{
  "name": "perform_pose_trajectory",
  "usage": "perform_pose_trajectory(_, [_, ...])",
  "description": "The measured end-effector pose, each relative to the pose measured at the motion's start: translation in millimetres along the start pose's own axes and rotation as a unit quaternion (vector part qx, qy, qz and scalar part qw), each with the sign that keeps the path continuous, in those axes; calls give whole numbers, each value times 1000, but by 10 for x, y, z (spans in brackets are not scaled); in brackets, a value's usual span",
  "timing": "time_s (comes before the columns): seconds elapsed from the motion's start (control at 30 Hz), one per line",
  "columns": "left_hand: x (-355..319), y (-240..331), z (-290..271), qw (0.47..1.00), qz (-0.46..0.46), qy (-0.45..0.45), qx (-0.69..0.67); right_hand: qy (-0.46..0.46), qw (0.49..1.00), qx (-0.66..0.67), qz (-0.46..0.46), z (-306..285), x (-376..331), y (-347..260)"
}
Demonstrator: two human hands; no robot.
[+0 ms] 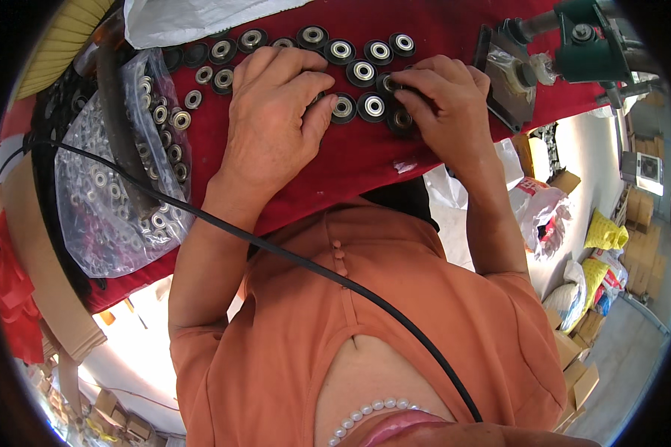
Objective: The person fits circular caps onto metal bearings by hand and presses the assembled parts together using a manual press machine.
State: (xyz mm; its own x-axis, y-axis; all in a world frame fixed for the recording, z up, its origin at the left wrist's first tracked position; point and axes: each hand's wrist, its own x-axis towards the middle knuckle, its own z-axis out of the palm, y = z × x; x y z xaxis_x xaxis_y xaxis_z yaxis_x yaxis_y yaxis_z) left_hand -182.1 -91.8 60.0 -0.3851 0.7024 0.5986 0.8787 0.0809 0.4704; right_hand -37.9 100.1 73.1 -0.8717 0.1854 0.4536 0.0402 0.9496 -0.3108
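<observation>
Black round wheels with metal bearings in their centres, such as this black wheel (361,72), lie in loose rows on the red cloth (328,160). Over the left part of these rows, my left hand (276,112) is curled, thumb toward fingers; a dark rim shows between them, most of it covered. My right hand (451,100) pinches at the edge of a wheel (385,83) at the right end of the group. Below its thumb lies a darker wheel (401,119), partly hidden. Loose bearings (193,99) lie left of my left hand.
A clear plastic bag of bearings (101,190) lies at the left, with a dark bar (119,127) across it. A green metal press (589,45) stands at the right. One black cable (276,252) crosses in front of me. White plastic (194,22) covers the far left.
</observation>
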Motion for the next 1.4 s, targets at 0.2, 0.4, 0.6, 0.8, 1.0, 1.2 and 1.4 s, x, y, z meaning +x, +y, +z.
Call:
perform_pose_trajectory(0.2, [-13,-2,35,1000,11,-19,-11,11,1000,-28,-5,-100,-91,0])
perform_pose_trajectory(0.4, [1,-61,-36,1000,11,1,1,-41,999,23,10,-25,-316,-179])
perform_pose_trajectory(0.6, [-15,-1,-269,991,-78,71,-83,-10,998,-43,35,-51,-378,-37])
perform_pose_trajectory(0.8, [-198,208,-428,999,-33,1,19,14,998,-46,49,-38,-345,-169])
perform_pose_trajectory(1.0, [-404,282,-425,990,-120,-49,55,10,999,19,-30,167,-92,-460])
perform_pose_trajectory(1.2, [-462,238,-295,993,-95,-25,72,1,998,17,-65,339,8,-485])
perform_pose_trajectory(1.4, [-499,261,-244,993,-107,-16,55,-9,999,-10,-47,263,-57,-463])
